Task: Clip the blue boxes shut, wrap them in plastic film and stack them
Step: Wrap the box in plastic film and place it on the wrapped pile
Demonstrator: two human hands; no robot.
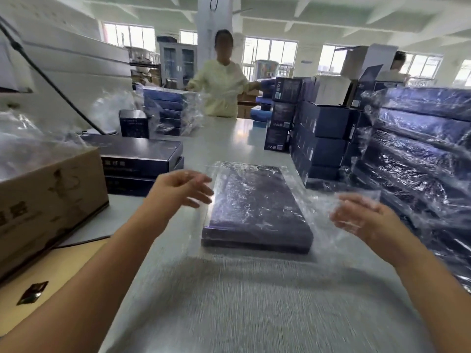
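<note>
Beside wrapped blue box [257, 210], left hand [178, 189] blurred, right hand [362, 217] behind film [316, 207]

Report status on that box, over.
Both open: left hand, right hand, either side of blue box. Box flat on table, plastic film loose over it. Nothing blocking.

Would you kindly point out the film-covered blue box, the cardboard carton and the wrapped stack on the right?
film-covered blue box [256, 207]: head view, centre of its top face.
cardboard carton [51, 207]: head view, its near side wall.
wrapped stack [420, 154]: head view, side of a middle box.
</note>
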